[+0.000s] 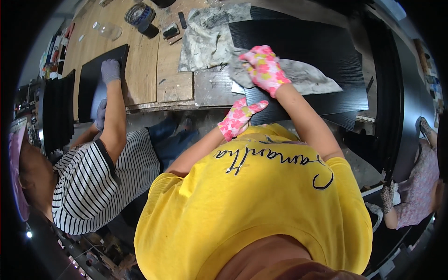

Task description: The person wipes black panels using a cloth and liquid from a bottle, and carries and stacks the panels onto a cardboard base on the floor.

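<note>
My right hand (265, 69), in a pink-flowered glove, is closed on a grey, stained rag (312, 78) and presses it onto a black wood-grained panel (298, 44). Part of the rag bunches at the fingertips; the rest trails to the right under my wrist. In a matching glove, my left hand (238, 120) grips the panel's near left edge, one finger stretched over the top surface. Its other fingers are partly hidden. Beyond my right hand lies a larger whitish cloth (210, 37) with dark smears, beside the panel.
At left, a co-worker in grey gloves handles another black panel (103, 79) on the wooden table (140, 70). A clear bottle (108, 31), a dark-filled jar (140, 16) and a black block (171, 31) stand farther back. Another person works at far right beside tall black panels (403, 93).
</note>
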A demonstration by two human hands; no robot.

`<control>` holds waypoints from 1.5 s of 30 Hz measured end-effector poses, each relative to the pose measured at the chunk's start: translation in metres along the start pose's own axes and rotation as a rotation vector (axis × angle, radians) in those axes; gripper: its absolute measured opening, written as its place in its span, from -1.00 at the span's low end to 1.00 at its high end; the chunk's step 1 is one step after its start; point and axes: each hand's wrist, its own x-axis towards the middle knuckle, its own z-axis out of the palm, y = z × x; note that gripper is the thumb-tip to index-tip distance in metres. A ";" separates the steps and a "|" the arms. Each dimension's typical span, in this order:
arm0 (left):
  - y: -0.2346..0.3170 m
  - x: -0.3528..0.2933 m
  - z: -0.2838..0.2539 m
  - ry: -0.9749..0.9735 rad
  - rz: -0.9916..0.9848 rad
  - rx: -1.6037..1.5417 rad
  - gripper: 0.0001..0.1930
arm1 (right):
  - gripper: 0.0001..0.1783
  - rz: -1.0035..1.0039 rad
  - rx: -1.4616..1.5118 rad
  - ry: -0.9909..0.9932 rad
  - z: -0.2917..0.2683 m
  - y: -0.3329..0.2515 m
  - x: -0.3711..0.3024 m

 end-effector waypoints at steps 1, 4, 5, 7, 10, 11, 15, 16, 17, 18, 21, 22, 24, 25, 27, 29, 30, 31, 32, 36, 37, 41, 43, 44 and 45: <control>-0.001 -0.002 -0.001 -0.065 0.053 -0.009 -0.70 | -0.77 0.000 0.027 -0.053 0.004 -0.007 0.003; -0.007 0.003 -0.013 -0.049 0.047 0.061 -0.62 | -0.77 0.143 -0.107 0.020 0.000 0.033 0.017; -0.009 0.008 -0.018 -0.060 0.100 0.156 -0.48 | -0.77 0.227 -0.133 0.058 -0.005 0.054 0.026; -0.034 0.028 -0.045 0.062 0.023 0.264 -0.28 | -0.79 0.158 -0.316 0.088 -0.012 0.047 0.031; -0.034 0.034 -0.051 0.106 -0.062 0.359 0.04 | -0.80 -0.021 -0.256 -0.002 0.018 -0.002 0.026; -0.034 0.031 -0.050 0.048 -0.075 0.339 0.16 | -0.83 -0.051 -0.169 0.057 0.019 -0.006 0.025; -0.052 0.030 -0.055 0.269 0.106 0.487 -0.64 | -0.81 0.144 -0.198 -0.017 0.000 0.041 0.033; -0.044 0.025 -0.050 0.269 0.106 0.473 -0.64 | -0.81 0.134 -0.193 -0.062 -0.003 0.050 0.031; -0.026 0.012 -0.044 0.244 0.018 0.539 -0.60 | -0.81 0.122 -0.185 -0.107 -0.003 0.055 0.030; -0.013 0.002 -0.041 0.220 -0.074 0.605 -0.54 | -0.80 0.017 -0.185 -0.082 0.007 0.042 0.029; 0.004 -0.001 -0.038 0.052 -0.275 0.584 0.08 | -0.81 0.057 -0.042 -0.172 0.018 -0.004 0.032; 0.006 -0.002 -0.038 0.055 -0.276 0.581 0.08 | -0.81 0.053 -0.084 -0.165 0.018 0.004 0.032; 0.008 -0.007 -0.037 0.070 -0.267 0.498 0.06 | -0.82 0.038 -0.168 -0.161 0.005 0.028 0.033; 0.010 -0.008 -0.035 0.069 -0.267 0.490 0.06 | -0.82 0.123 -0.126 -0.185 -0.007 0.038 0.035; 0.016 -0.008 -0.033 0.044 -0.303 0.572 0.05 | -0.82 0.063 -0.135 -0.168 -0.006 0.041 0.032; 0.020 -0.006 -0.033 0.023 -0.321 0.571 0.04 | -0.81 -0.056 -0.108 -0.134 0.013 0.009 0.034; 0.021 -0.005 -0.033 0.005 -0.334 0.573 0.04 | -0.80 -0.027 -0.063 -0.190 0.018 0.001 0.036; 0.018 -0.005 -0.035 0.005 -0.335 0.571 0.04 | -0.80 -0.027 -0.063 -0.192 0.017 0.002 0.037; 0.014 -0.004 -0.038 0.011 -0.290 0.573 0.03 | -0.80 -0.017 -0.094 -0.200 0.012 0.008 0.038; 0.018 -0.009 -0.036 0.014 -0.259 0.533 0.02 | -0.78 -0.003 -0.105 -0.218 0.000 0.024 0.036; 0.018 -0.006 -0.035 0.014 -0.258 0.531 0.02 | -0.77 -0.060 -0.126 -0.186 0.004 0.019 0.036; 0.020 -0.008 -0.035 -0.001 -0.271 0.533 -0.02 | -0.77 -0.024 -0.087 -0.312 0.009 0.002 0.044; 0.021 -0.009 -0.038 -0.009 -0.262 0.511 -0.03 | -0.77 -0.017 -0.166 -0.265 0.000 0.025 0.037; 0.018 -0.009 -0.038 0.012 -0.254 0.550 -0.04 | -0.75 -0.016 -0.157 -0.260 -0.011 0.038 0.038; 0.016 -0.008 -0.038 0.033 -0.245 0.588 -0.05 | -0.74 0.054 -0.089 -0.279 -0.017 0.043 0.037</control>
